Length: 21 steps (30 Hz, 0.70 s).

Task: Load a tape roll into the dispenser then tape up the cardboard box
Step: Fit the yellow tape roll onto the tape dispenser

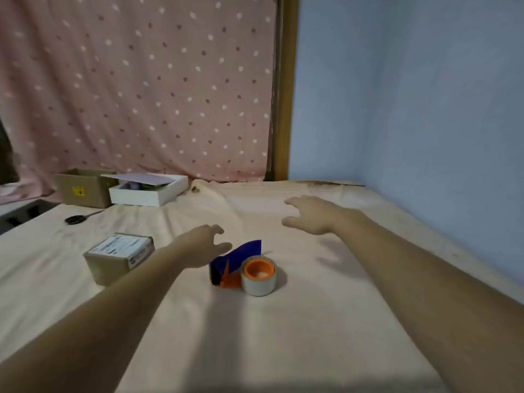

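Two bare arms reach forward over the bed (283, 336). Centre, the dispenser (231, 265) lies with its long axis toward 1 o'clock, tape roll (259, 275) touching its near end. Left hand (202, 246) hovers released above it; right hand (309, 214) spread, empty, at 1 o'clock. Cardboard box (119, 258) sits at 9 o'clock, scissors (78, 219) beyond.

a home bedroom: a sheeted bed (283, 321) against a blue wall (425, 95), polka-dot curtain (141, 80) behind.

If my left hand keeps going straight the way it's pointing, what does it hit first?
Probably the blue and orange tape dispenser. The left hand is open and points forward and a little right, its fingertips just over the dispenser's blue part. Depth is unclear from one view, so it may pass above onto the bare cloth.
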Available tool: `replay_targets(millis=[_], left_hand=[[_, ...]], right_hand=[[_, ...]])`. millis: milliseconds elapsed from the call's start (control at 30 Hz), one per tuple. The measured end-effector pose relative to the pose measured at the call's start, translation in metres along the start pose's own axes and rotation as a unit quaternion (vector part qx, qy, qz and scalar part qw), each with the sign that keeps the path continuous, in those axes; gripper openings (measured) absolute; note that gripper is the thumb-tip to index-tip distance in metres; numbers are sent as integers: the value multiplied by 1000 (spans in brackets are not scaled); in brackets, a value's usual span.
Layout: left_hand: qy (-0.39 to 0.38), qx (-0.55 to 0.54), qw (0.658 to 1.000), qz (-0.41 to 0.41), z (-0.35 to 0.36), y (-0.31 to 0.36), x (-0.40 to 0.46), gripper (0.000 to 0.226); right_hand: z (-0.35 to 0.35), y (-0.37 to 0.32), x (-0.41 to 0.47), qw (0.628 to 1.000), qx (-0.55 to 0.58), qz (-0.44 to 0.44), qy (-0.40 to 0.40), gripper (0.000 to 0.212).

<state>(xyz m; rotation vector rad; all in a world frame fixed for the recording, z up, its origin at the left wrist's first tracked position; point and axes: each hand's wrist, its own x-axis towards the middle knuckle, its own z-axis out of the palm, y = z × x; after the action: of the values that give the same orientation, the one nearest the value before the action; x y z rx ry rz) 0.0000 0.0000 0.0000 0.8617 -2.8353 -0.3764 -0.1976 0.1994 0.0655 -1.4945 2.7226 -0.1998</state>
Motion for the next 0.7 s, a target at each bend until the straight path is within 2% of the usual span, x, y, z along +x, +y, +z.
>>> replay_targets(millis=[100,233,267,333,400,533,700], left_hand=[[-27,-81,996,39,19,5,-6,38],[-65,-84,993,55,45,10,-6,40],[-69,-74,994,51,47,10,-7,45],[-69,-49,995,44,52,8,-5,49],[-77,-22,995,57,52,4,-4,50],[-115,30,989,92,47,-5,-3,79],[-112,32,989,91,55,-13,1,67]], right_hand=[[23,-15,-5,1000,14,-8,-25,81],[68,-35,-10,992,60,-24,-108,108],[77,-38,-11,989,90,-26,-118,104],[103,-40,-5,985,126,-29,-110,68],[119,-38,-2,987,135,-29,-81,49],[119,-37,-7,987,140,-23,-69,63],[123,-37,-8,984,163,-21,-64,63]])
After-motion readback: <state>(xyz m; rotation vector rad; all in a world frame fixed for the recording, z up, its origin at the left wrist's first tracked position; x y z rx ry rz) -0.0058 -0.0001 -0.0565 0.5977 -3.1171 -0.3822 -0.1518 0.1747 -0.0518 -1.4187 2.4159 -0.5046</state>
